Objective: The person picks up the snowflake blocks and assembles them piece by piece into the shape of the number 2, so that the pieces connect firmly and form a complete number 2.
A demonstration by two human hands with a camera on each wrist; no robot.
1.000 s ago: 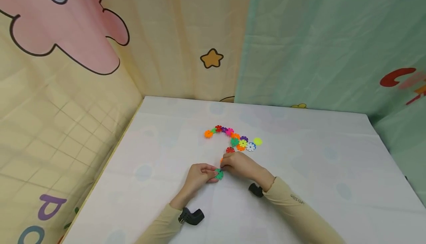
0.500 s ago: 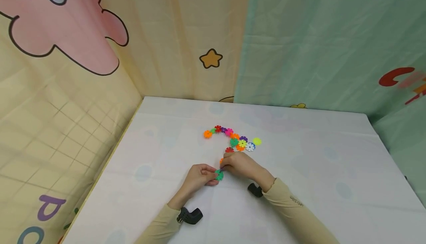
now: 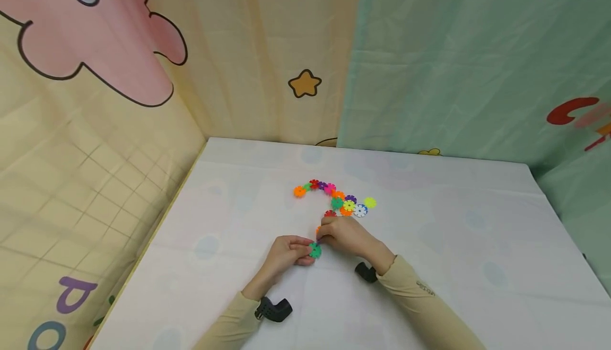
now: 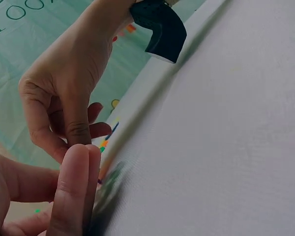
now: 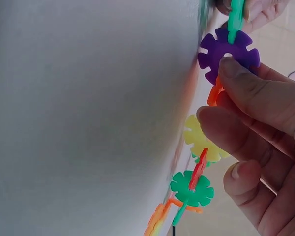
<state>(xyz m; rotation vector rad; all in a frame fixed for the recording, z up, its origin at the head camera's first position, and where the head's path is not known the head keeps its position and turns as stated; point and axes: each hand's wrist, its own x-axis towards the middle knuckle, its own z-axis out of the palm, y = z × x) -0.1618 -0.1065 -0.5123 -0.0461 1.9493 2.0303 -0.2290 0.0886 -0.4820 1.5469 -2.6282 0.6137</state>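
Right wrist view: bent right fingers (image 5: pixel 258 91) pinch a purple disc (image 5: pixel 217 53); left fingers (image 5: pixel 254 10), seemingly, a green disc (image 5: pixel 236 17).

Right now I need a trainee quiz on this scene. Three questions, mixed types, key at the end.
1. Multiple choice: which colour of disc does the right hand pinch?
A) yellow
B) purple
C) red

2. True or false: the left hand holds nothing.

3. Fill in: in the head view, the leftmost disc on the table is ____.

Key:
1. B, the purple disc.
2. False; its fingers pinch a green disc.
3. Orange.
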